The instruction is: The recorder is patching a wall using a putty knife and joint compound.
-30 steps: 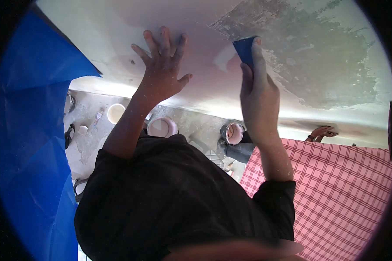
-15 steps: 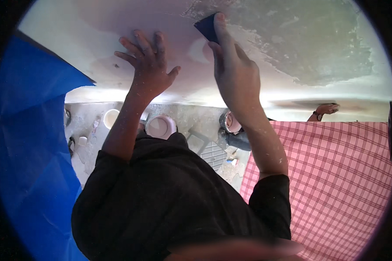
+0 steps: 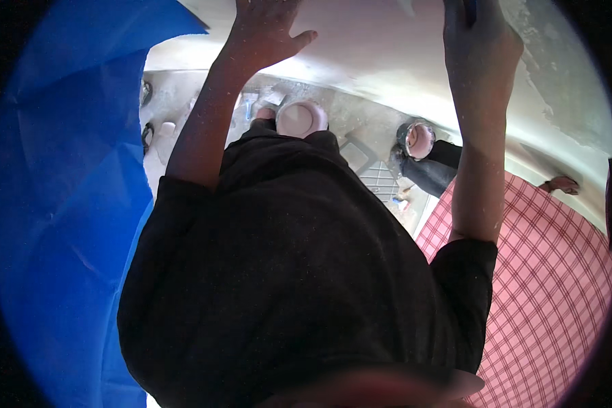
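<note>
pink paint fills the bucket [image 3: 299,119] below left hand [image 3: 268,27].

The dusty floor [image 3: 360,129] carries two pinkish buckets [image 3: 299,119], seemingly of paint, and a grid-like tray [image 3: 381,180].

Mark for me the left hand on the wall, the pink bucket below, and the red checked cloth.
left hand [image 3: 268,30], head view, on the back of the palm.
pink bucket [image 3: 298,119], head view, on its pink contents.
red checked cloth [image 3: 551,285], head view, on its middle.

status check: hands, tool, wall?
Left hand flat on the pale wall, fingers spread. Right hand raised, gripping a blue tool at the frame's top edge, mostly hidden. Nothing between hands and wall.
</note>
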A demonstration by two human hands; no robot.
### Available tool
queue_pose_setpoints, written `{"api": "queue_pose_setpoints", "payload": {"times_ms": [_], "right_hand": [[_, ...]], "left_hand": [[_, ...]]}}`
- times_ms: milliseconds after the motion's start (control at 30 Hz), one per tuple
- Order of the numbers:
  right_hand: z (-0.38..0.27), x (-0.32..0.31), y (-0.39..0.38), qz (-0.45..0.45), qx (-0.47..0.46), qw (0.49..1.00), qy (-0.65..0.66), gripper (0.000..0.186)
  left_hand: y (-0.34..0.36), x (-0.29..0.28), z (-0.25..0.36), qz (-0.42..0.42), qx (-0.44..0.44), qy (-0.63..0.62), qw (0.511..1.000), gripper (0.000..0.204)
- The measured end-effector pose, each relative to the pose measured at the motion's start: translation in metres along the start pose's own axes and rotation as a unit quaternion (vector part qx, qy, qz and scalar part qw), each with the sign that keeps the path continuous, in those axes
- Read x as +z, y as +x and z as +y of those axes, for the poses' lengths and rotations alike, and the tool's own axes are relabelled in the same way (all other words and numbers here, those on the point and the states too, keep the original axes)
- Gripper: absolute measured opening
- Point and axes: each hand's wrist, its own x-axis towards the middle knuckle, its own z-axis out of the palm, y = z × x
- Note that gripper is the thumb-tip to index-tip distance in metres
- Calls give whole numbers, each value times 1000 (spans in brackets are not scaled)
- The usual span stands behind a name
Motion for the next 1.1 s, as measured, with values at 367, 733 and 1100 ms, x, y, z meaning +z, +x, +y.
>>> {"api": "queue_pose_setpoints", "payload": {"times_ms": [367,733,1100], "right_hand": [[-37,17,-111,-252,407,737,476,53],[9,4,-196,-312,459,636,536,93],[77,-28,-248,-304,515,522,608,57]], "left_hand": [[-60,47,16,-175,-1,-536,826,76],[-59,76,70,-217,-115,-513,822,49],[-21,100,177,-189,-153,-729,640,39]]}}
